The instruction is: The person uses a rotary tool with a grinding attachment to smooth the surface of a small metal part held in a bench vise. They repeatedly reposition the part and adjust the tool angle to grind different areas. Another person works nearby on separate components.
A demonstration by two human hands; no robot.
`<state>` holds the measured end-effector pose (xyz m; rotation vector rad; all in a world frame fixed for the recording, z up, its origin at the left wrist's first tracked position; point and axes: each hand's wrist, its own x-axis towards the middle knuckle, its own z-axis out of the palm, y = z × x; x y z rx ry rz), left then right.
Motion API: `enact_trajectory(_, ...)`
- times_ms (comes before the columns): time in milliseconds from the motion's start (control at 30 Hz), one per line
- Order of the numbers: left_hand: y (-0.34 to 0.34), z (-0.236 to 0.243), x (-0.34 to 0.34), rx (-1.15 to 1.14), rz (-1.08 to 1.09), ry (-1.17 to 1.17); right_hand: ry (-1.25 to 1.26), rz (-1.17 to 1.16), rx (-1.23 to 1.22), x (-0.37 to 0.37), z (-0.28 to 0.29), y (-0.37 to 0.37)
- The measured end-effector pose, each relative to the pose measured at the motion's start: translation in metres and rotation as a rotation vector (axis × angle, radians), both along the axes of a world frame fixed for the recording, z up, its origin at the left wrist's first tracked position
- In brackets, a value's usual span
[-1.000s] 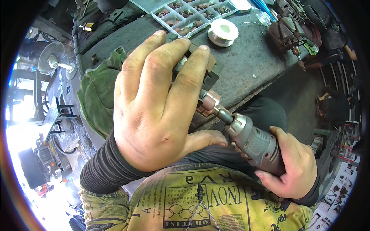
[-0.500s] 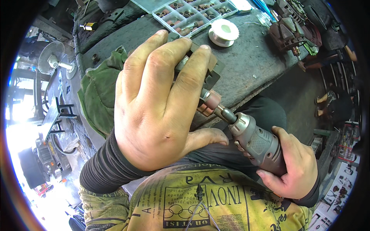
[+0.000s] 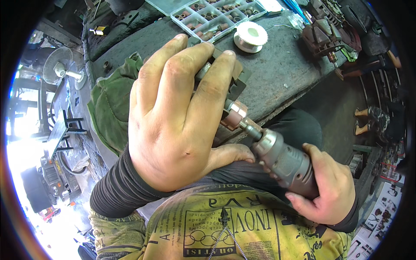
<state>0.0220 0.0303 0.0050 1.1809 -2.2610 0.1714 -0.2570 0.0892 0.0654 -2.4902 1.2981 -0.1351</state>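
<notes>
My left hand (image 3: 169,125) is closed over a dark metal workpiece (image 3: 234,86), fingers curled on it and mostly hiding it. A copper-coloured cylindrical fitting (image 3: 236,115) shows at the lower end of the piece, below my index finger. My right hand (image 3: 329,186) grips a grey, knurled rotary tool (image 3: 286,160), whose silver nose points up-left. A steel shaft (image 3: 251,129) runs from the nose to the copper fitting; whether it sits inside cannot be told. My left thumb lies beside the tool's nose.
The dark bench (image 3: 286,69) holds a compartment box (image 3: 216,19) of small bushings, a white wire spool (image 3: 250,38), a green cloth (image 3: 108,104) and a reddish vise-like device (image 3: 329,37). A fan (image 3: 60,69) stands left. Another person's legs (image 3: 372,117) show at right.
The rotary tool and my right hand have shifted slightly left since half a second ago. At the right, more of the other person's legs shows than a second ago.
</notes>
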Motion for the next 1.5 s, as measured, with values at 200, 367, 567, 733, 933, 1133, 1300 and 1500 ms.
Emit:
enact_trajectory(200, 0.000, 0.002, 0.001, 0.010, -0.018, 0.006, -0.013, 0.001, -0.024, 0.002, -0.001, 0.000)
enact_trajectory(367, -0.004, 0.002, 0.003, -0.008, -0.076, 0.050, 0.030, 0.008, 0.068, 0.007, -0.006, 0.003)
enact_trajectory(567, -0.008, 0.008, 0.004, 0.015, -0.084, -0.013, 0.004, -0.010, 0.043, 0.006, -0.006, 0.003)
enact_trajectory(733, -0.010, 0.010, 0.001, 0.044, -0.030, -0.027, -0.022, -0.001, 0.053, 0.003, -0.010, 0.000)
enact_trajectory(933, -0.023, 0.003, 0.005, -0.025, -0.039, -0.055, -0.087, -0.018, 0.038, 0.002, -0.009, -0.002)
enact_trajectory(1133, -0.026, 0.000, 0.007, -0.047, -0.033, -0.074, -0.057, -0.010, 0.075, 0.001, -0.013, -0.004)
enact_trajectory(1300, -0.026, -0.001, 0.007, -0.056, -0.025, -0.083, -0.063, -0.022, 0.082, -0.002, -0.013, -0.004)
enact_trajectory(1500, -0.028, -0.001, 0.011, -0.084, -0.025, -0.122, -0.085, 0.000, 0.045, -0.002, -0.013, -0.006)
